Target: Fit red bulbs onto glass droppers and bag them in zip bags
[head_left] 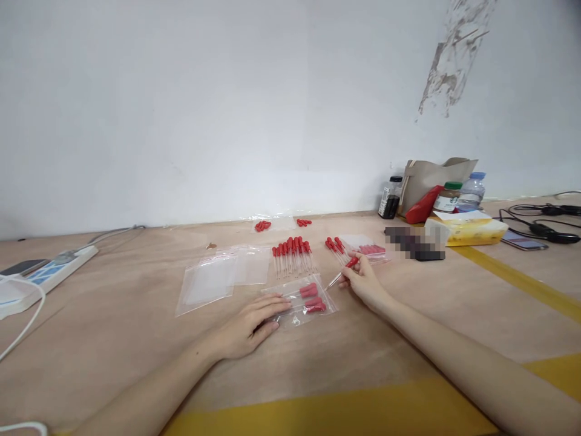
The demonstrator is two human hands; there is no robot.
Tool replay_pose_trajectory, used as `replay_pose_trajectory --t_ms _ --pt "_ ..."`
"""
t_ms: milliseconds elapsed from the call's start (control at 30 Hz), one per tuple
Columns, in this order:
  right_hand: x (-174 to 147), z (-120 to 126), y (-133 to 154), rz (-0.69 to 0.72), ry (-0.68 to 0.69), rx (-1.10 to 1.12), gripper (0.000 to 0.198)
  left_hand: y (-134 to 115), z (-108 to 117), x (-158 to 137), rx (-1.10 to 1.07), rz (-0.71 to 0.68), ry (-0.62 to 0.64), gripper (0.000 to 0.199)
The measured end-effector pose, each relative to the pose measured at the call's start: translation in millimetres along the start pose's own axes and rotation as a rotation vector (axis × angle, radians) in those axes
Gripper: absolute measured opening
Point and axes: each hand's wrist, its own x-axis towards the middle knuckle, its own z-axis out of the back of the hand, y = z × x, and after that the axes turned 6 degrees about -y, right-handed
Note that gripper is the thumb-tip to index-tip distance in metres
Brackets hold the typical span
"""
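Note:
My left hand [254, 321] lies with its fingers stretched out over the left part of a clear zip bag [295, 318] on the table. Inside that bag are several red rubber bulbs [314, 303]. At the bag's right side, my right hand [363, 280] pinches a glass dropper [334, 279] by its red bulb, the tip slanting down to the left near the bag's edge. Just behind the bag, a row of red-bulbed droppers [293, 257] lies side by side. A smaller group of droppers [336, 247] is beyond my right hand, alongside another bag with red contents [372, 251].
Flat clear bags [211, 275] lie left of the dropper row. Near the wall are bags with small red pieces [262, 226]. To the right stand a dark bottle [389, 200], a grey bag [426, 181], jars and a tissue pack [479, 230]. A power strip [54, 272] is far left.

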Motion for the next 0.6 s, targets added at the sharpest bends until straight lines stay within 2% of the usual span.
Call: replay_pose_trajectory --t_ms 133,333,433,533,600 --pt "-7.8 -6.2 -0.4 -0.042 0.052 0.070 0.042 -0.1 0.0 0.0 0.008 -0.002 -0.003 0.040" --pt "-11.5 -7.8 -1.0 -0.161 -0.031 0.204 0.035 1.2 -0.7 -0.1 0.011 -0.002 0.000 0.040" --pt "-9.9 -4.5 -1.0 -0.200 0.016 0.233 0.029 0.2 -0.3 0.1 0.009 0.002 0.001 0.040" --pt "-9.6 -0.2 -1.4 -0.223 0.088 0.185 0.020 -1.2 0.2 0.3 -0.008 0.000 -0.011 0.040" --pt "-10.4 2.1 -1.2 -0.166 0.131 0.036 0.019 -1.4 0.2 0.5 -0.021 0.003 -0.017 0.040"
